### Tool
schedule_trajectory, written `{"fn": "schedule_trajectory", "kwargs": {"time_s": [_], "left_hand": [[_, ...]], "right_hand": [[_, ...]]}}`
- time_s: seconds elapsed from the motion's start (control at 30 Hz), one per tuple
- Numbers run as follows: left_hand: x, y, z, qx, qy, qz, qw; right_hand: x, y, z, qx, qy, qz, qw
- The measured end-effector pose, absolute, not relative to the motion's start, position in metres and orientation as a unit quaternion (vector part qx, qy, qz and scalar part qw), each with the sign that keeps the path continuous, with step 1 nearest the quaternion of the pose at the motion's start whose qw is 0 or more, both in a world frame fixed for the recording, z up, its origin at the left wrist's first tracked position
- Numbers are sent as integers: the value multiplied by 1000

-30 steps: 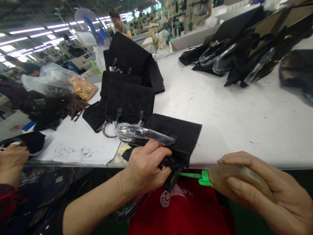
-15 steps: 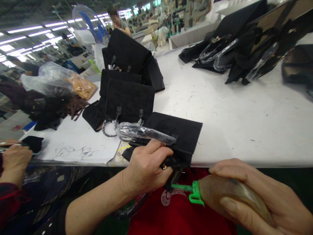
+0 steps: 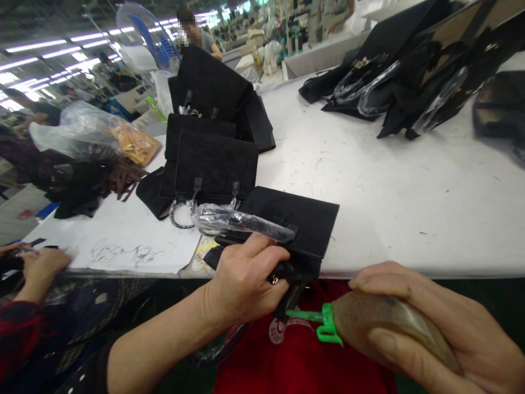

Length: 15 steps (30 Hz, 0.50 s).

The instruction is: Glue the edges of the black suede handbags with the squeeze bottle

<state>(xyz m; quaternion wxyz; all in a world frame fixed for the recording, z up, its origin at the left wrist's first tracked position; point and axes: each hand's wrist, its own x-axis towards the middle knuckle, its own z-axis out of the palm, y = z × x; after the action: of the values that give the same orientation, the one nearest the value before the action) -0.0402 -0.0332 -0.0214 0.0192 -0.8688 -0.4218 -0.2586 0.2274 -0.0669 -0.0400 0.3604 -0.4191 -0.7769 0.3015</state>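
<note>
My left hand (image 3: 250, 276) is closed on the edge of a black handbag (image 3: 295, 216), which lies at the table's front edge with part of it hanging over. A plastic-wrapped handle (image 3: 241, 221) runs across the bag, just above my fingers. In my right hand (image 3: 443, 323) is a brownish squeeze bottle (image 3: 381, 323), tilted on its side. Its green nozzle (image 3: 305, 315) points left, and the tip meets the bag's lower edge below my left fingers; whether anything comes out I cannot tell.
Several black handbags (image 3: 217, 164) are piled behind the held one. More black bags (image 3: 410, 76) lie at the back right of the white table (image 3: 389, 180). At left are a clear plastic bag (image 3: 82, 128), brown strips (image 3: 123, 178) and a co-worker's hand (image 3: 43, 268).
The co-worker's hand at the left has shifted right and slightly down. My hands, the handbag and the bottle look nearly unchanged.
</note>
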Motion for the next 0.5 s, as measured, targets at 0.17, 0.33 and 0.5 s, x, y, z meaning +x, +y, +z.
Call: {"fn": "schedule_trajectory", "kwargs": {"time_s": [0.17, 0.33, 0.5], "left_hand": [[-39, -33, -20, -866, -431, -254, 24], [-39, -33, -22, -870, -423, -251, 24], [-42, -32, -15, -882, -411, -230, 16]], "right_hand": [[225, -66, -38, -449, -766, 290, 358], [224, -64, -42, -428, -769, 317, 354], [243, -49, -71, -528, -703, 325, 348]]}}
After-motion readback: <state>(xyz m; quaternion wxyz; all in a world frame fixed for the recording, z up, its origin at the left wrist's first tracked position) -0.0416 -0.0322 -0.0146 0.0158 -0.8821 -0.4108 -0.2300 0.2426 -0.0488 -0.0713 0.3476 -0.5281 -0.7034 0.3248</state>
